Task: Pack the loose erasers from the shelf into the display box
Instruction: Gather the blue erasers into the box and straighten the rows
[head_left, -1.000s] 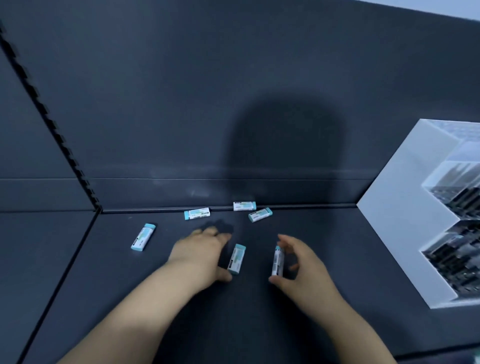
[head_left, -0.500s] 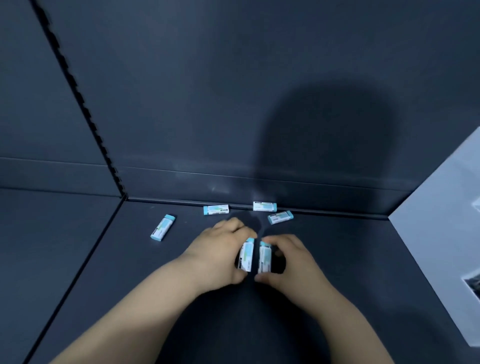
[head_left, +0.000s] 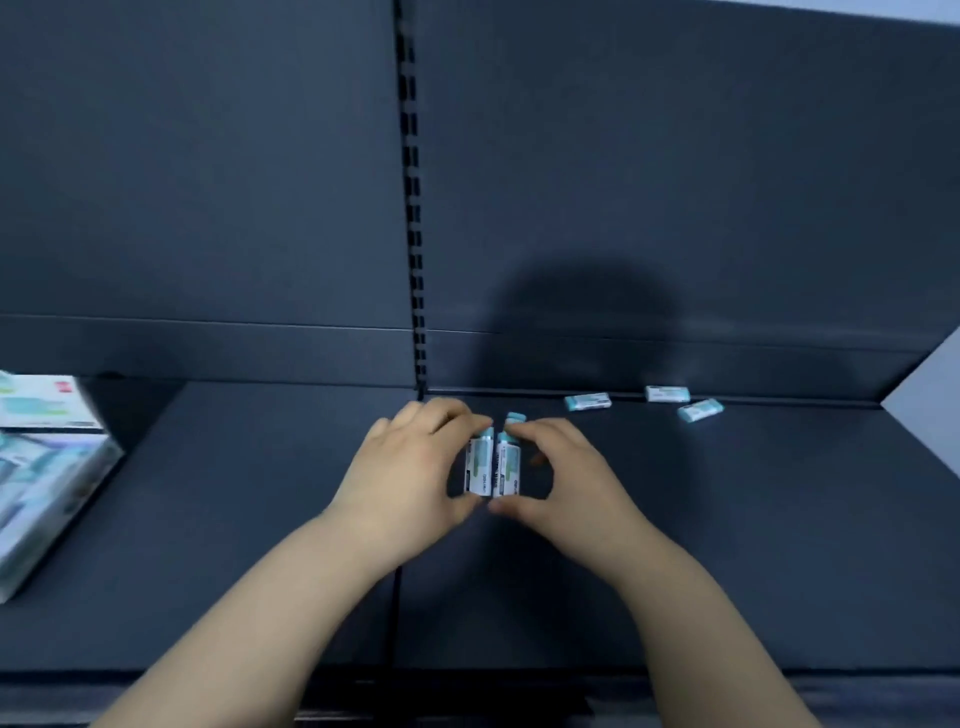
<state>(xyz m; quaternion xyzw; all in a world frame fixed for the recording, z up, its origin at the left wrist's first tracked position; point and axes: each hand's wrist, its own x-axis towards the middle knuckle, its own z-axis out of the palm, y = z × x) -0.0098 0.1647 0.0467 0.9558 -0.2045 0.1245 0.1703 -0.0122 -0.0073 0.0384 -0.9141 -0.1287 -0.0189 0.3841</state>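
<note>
Head view shows your left hand (head_left: 410, 467) and right hand (head_left: 566, 480) meeting at the centre of the frame. Fingers and thumbs are curled in a narrow pinch around the held erasers (head_left: 492, 467), 2 of them upright and pressed side by side. A teal tip just behind them may be a 3rd, but that cannot be told from this angle, nor whether the stack rests on the shelf (head_left: 727, 519) or is lifted off it. The main risk is the grip: the stack seems to be held by squeeze from both sides, so if you ease 1 hand before the other has a full hold, the paper sleeves will likely slide on each other and the erasers will scatter, perhaps toward the front edge at the bottom of the frame. The box (head_left: 47, 499), which looks like the display box, sits at the far left edge, well apart from your hands and blurred. Its opening is not visible, so you could arrive misaligned and jam or spill the stack. 3 loose erasers (head_left: 667, 394) lie at the right of the frame by the back wall, on the side away from the box, and reaching for them with full hands would invite a drop.
</note>
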